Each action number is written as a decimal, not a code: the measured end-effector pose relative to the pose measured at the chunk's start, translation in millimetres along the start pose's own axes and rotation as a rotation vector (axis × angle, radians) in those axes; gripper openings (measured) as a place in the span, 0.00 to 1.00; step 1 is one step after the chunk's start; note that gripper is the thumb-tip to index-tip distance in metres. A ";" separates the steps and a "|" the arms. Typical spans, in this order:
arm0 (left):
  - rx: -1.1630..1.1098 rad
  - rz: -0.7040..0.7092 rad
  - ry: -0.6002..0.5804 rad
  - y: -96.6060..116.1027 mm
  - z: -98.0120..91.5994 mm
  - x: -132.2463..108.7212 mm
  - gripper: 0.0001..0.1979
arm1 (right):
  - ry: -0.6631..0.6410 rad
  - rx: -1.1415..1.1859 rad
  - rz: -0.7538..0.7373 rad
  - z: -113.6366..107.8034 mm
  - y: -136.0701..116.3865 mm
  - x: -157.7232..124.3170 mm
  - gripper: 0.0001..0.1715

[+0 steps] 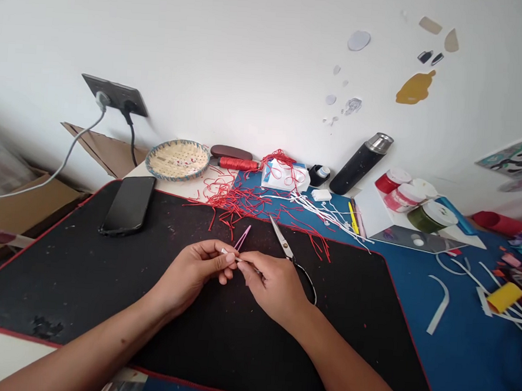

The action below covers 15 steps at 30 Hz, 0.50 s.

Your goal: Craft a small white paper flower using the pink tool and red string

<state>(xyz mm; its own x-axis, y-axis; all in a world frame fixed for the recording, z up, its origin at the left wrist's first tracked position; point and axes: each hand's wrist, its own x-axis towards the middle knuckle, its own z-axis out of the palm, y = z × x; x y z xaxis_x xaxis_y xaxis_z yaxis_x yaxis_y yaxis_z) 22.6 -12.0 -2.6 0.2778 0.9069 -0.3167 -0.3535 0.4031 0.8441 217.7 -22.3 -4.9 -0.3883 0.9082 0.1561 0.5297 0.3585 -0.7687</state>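
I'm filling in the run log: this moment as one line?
left hand: pinching white piece | right hand: fingertips beside it, grip unclear | scissors: on mat beside right hand | red threads: partly on mat

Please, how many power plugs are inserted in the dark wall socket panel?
2. A white plug is on the left side of the dark wall socket panel, and a black plug on its right. None seems hidden.
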 end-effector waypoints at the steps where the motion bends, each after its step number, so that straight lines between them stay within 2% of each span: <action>1: 0.034 0.012 -0.009 2.1 -2.0 0.5 0.14 | -0.022 0.075 0.047 0.3 -0.3 0.3 0.14; 4: 0.169 0.024 -0.071 8.9 -8.6 1.5 0.14 | -0.128 0.374 0.216 0.4 -1.4 1.6 0.16; 7: 0.194 0.044 -0.086 13.7 -12.5 1.4 0.14 | -0.197 0.600 0.321 -0.9 -2.6 3.0 0.22; 12: 0.109 -0.007 -0.113 14.3 -11.7 0.8 0.15 | -0.283 0.748 0.392 -2.1 -4.1 3.6 0.26; 15: 0.012 -0.042 -0.091 12.0 -9.2 0.3 0.16 | -0.275 0.781 0.398 -1.0 -5.3 3.6 0.26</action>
<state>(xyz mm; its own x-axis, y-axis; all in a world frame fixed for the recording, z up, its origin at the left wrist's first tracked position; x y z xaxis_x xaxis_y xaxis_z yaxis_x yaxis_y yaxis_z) 10.2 -5.8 3.5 0.3720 0.8743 -0.3118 -0.3291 0.4383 0.8364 214.3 -20.8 0.4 -0.5055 0.8141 -0.2859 0.0420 -0.3077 -0.9505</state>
